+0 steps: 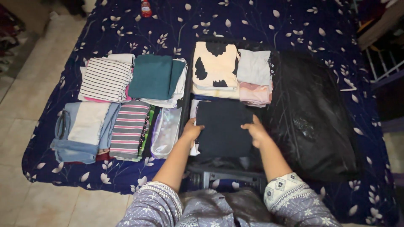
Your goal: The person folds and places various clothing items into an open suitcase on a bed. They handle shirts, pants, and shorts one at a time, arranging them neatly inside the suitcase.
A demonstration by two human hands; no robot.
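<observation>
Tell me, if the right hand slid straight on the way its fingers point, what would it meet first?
The right hand rests on the folded black garment, fingers pointing up-left. It would probably cross that, then meet the cream cloth with black patches.

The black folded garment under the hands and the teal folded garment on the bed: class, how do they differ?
The black folded garment lies inside the open suitcase; the teal folded garment tops a pile on the bed. The left hand and right hand touch the black one; the teal one lies untouched. Both are plain and neatly folded.
</observation>
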